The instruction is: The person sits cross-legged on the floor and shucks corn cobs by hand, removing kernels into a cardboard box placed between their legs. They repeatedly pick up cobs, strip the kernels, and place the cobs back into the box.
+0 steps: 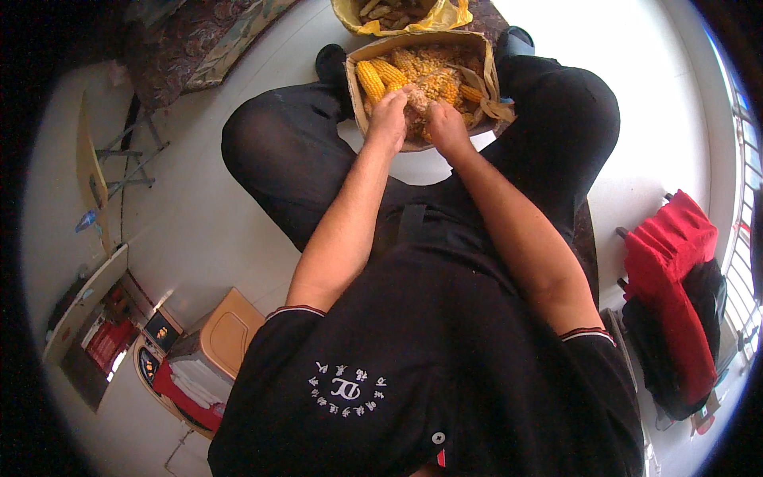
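Both hands are over an open cardboard box (492, 71) between the knees. My left hand (390, 116) and my right hand (447, 124) grip a pale, mostly bare corn cob (418, 100) from either side, their fingers partly hidden from above. Two whole yellow ears of corn (371, 82) lie at the box's left side, just beyond my left hand. Loose corn kernels (438, 80) and partly stripped cobs fill the middle. Another yellow ear (471, 93) rests to the right, near a dry husk (496, 110) at the box's edge.
Beyond the box stands a container lined with a yellow plastic bag (450, 16), holding bare cobs (390, 13). Bent legs in dark trousers (280, 128) flank the box. A patterned cloth (179, 53) hangs at upper left; red and dark clothes (673, 238) are at right.
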Demonstrator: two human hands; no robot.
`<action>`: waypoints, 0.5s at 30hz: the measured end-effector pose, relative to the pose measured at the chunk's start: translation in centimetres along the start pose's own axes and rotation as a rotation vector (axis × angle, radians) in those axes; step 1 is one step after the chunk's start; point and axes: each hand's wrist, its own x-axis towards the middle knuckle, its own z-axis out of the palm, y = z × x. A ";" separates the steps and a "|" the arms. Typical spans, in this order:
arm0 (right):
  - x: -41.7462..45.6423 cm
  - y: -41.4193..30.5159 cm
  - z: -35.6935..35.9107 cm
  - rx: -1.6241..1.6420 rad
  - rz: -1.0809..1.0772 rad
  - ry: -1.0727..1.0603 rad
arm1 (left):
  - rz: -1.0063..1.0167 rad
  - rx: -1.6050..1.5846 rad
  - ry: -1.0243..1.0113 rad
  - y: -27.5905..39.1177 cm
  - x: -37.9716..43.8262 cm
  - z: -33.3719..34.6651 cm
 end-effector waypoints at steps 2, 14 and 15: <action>-0.4 -1.0 -0.4 -0.043 -0.029 0.023 | -0.005 0.015 -0.013 0.0 0.1 0.0; -0.8 -1.3 -0.2 -0.064 0.016 0.002 | 0.108 0.267 -0.059 -1.6 1.1 -1.0; -0.8 -1.0 -0.2 -0.077 -0.006 0.011 | 0.104 0.260 -0.056 -1.5 1.1 -0.9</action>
